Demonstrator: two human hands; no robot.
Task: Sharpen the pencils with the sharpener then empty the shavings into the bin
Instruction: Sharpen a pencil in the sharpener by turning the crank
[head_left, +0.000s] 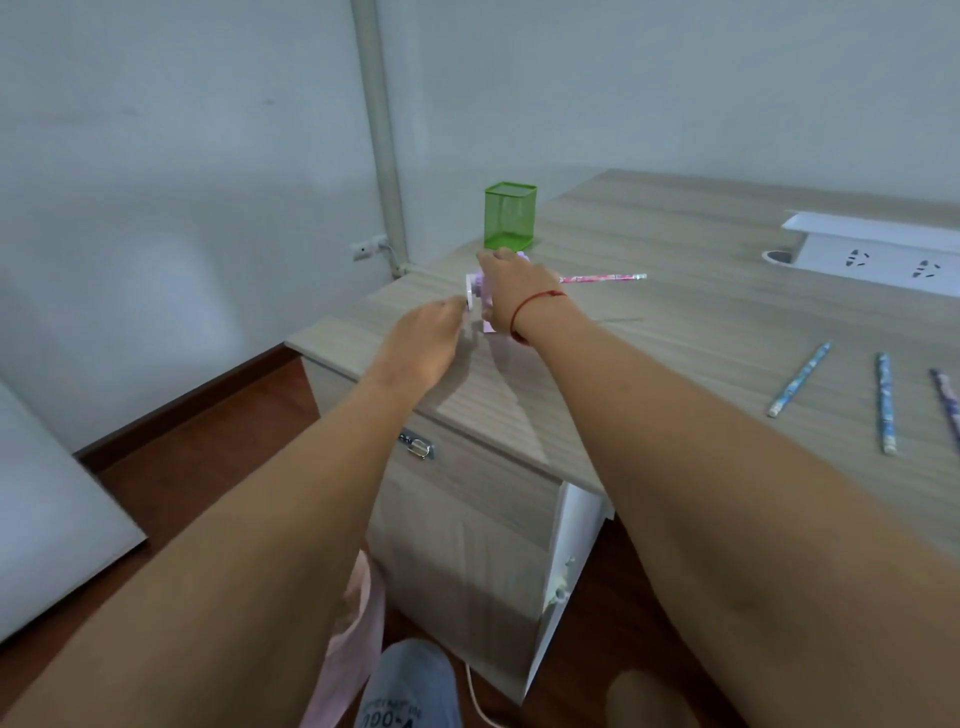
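A pink crank sharpener (485, 299) stands near the desk's left corner, mostly hidden under my right hand (511, 288), which grips its body from above. A pink patterned pencil (605, 278) sticks out of the sharpener to the right, lying level. My left hand (428, 338) reaches the white crank (470, 299) on the sharpener's left side, and its fingertips pinch the handle. Three more pencils lie at the right: a blue one (800, 379), another blue one (885, 402) and a purple one (948, 402).
A green mesh pencil cup (509, 215) stands just behind the sharpener. A white socket box (878, 249) sits at the back right of the wooden desk (675, 322). The desk edge and a drawer (415, 447) lie below my arms.
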